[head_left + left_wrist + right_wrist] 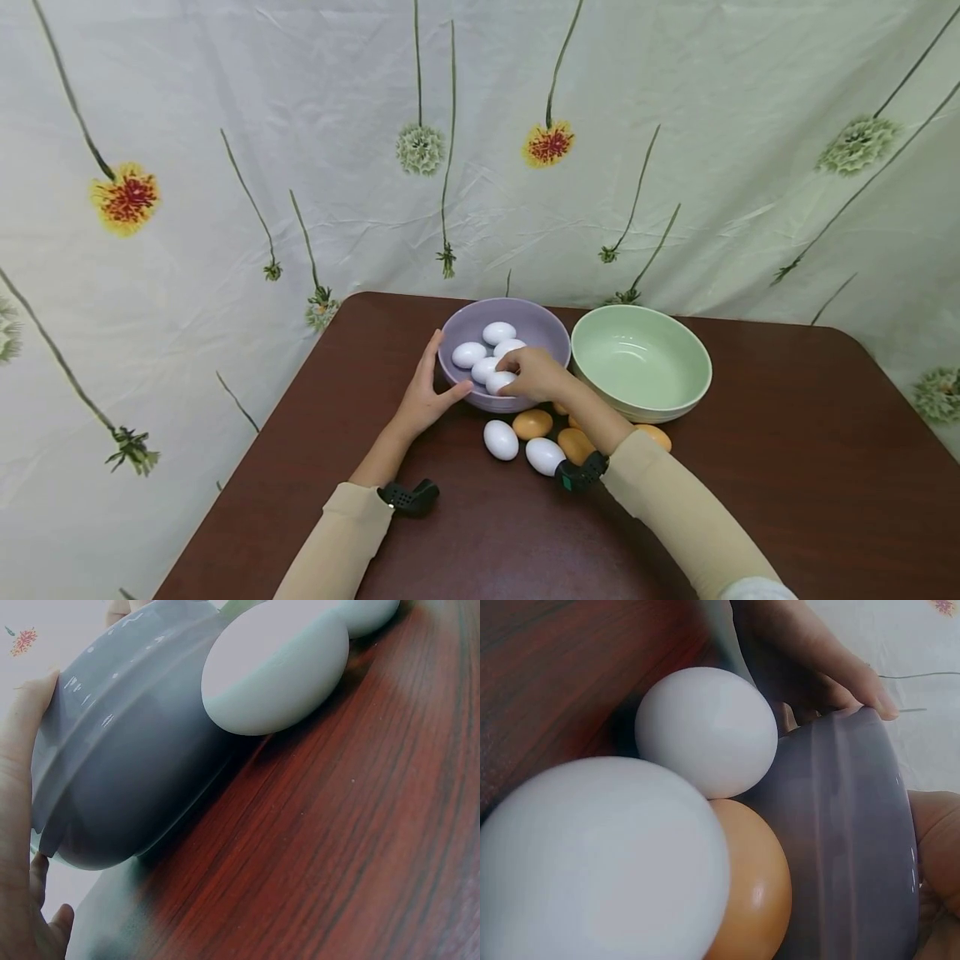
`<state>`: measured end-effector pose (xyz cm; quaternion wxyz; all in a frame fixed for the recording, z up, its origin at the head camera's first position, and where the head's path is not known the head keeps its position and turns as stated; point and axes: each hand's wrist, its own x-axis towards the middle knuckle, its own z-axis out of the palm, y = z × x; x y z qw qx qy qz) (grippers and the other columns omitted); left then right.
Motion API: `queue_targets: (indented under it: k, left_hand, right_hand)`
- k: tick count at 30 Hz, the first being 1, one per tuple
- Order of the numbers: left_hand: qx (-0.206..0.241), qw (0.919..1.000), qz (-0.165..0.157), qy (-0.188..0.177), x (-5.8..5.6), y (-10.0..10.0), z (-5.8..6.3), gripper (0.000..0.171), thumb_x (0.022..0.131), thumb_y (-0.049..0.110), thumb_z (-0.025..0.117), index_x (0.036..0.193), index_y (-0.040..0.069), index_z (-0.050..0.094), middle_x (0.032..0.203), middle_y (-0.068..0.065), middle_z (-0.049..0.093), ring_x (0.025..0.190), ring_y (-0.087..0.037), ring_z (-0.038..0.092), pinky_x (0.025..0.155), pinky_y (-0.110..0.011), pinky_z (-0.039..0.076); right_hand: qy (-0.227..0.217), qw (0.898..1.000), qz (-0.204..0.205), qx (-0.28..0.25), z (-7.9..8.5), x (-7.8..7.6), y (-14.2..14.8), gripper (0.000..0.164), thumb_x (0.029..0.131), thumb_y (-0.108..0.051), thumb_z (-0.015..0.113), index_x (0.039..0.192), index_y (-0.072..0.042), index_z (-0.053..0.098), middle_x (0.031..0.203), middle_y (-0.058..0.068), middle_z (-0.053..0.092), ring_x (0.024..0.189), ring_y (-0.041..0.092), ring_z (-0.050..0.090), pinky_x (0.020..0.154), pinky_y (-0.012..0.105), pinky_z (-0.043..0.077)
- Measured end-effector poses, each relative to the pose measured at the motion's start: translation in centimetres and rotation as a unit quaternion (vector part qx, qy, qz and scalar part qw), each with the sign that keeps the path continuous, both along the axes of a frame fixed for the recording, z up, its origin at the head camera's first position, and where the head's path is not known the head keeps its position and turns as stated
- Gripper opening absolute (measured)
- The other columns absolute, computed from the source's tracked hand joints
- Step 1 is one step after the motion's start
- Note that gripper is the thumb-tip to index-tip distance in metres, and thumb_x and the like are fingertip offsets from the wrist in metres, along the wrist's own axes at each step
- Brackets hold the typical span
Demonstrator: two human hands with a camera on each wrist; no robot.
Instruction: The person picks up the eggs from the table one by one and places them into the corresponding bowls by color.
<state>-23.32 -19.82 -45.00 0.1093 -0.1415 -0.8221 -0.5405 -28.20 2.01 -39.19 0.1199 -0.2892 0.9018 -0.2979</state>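
Note:
A purple bowl (pixel 540 329) holds several white eggs, such as this white egg (pixel 498 333). My left hand (pixel 423 404) rests against the bowl's left side, thumb at the front rim and fingers spread along the wall. Over the bowl's right front reaches my right hand (pixel 538 373), its thumb and fingertips pinching a white egg (pixel 499 383) among the others. Up close in the left wrist view, the left hand (pixel 19 780) touches the bowl's outer wall (pixel 142 742). In the right wrist view the bowl's wall partly hides the right hand (pixel 939 855).
Right beside the purple bowl stands a green bowl (pixel 637 367) with nothing in it. In front of the bowls lie two white eggs, one of them this white egg (pixel 501 440), and several brown eggs (pixel 532 424), some partly under the right forearm. A patterned cloth (pixel 337 125) hangs behind the table (pixel 787 433).

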Motion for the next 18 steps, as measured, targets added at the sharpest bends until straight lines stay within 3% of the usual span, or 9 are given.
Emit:
queue_targets:
  k: [5, 10, 16, 18]
  left_hand:
    - [0.004, 1.0, 0.003, 0.007, -1.2, -0.7, -2.3, 0.099, 0.084, 0.042, 0.074, 0.157, 0.013, 0.015, 0.162, -0.01, 0.01, 0.147, -0.025, 0.01, 0.115, -0.052, 0.01]
    - [-0.004, 1.0, 0.006, 0.001, -1.3, -0.7, -2.2, 0.098, 0.085, 0.037, 0.075, 0.157, 0.01, 0.014, 0.162, -0.013, 0.01, 0.147, -0.025, 0.01, 0.115, -0.051, 0.01]
    - [0.009, 1.0, 0.0, 0.0, -1.5, -0.6, -2.1, 0.093, 0.085, 0.016, 0.073, 0.155, 0.002, 0.014, 0.161, -0.02, 0.009, 0.147, -0.034, 0.008, 0.114, -0.056, 0.008]
    - [0.002, 1.0, 0.002, -0.002, -1.5, -0.5, -2.1, 0.094, 0.085, 0.017, 0.073, 0.156, 0.003, 0.013, 0.161, -0.018, 0.009, 0.147, -0.033, 0.009, 0.114, -0.055, 0.008]
  right_hand:
    - [-0.006, 1.0, 0.007, 0.008, 0.2, -0.1, 0.0, 0.025, 0.079, -0.015, 0.08, 0.1, -0.004, 0.073, 0.091, 0.001, 0.071, 0.089, 0.016, 0.06, 0.083, 0.03, 0.047]
    - [-0.009, 1.0, 0.013, 0.015, 0.3, -0.1, -0.1, 0.019, 0.08, -0.014, 0.079, 0.096, -0.005, 0.075, 0.088, 0.0, 0.072, 0.086, 0.014, 0.059, 0.082, 0.03, 0.047]
    - [-0.016, 0.999, 0.012, 0.032, 0.4, -0.2, -0.2, 0.018, 0.08, -0.013, 0.078, 0.096, -0.005, 0.075, 0.091, 0.001, 0.072, 0.09, 0.016, 0.061, 0.084, 0.029, 0.048]
    - [-0.02, 0.999, 0.011, 0.032, 0.5, -0.2, -0.2, 0.018, 0.08, -0.013, 0.078, 0.096, -0.004, 0.074, 0.092, 0.002, 0.072, 0.092, 0.018, 0.062, 0.085, 0.03, 0.048]
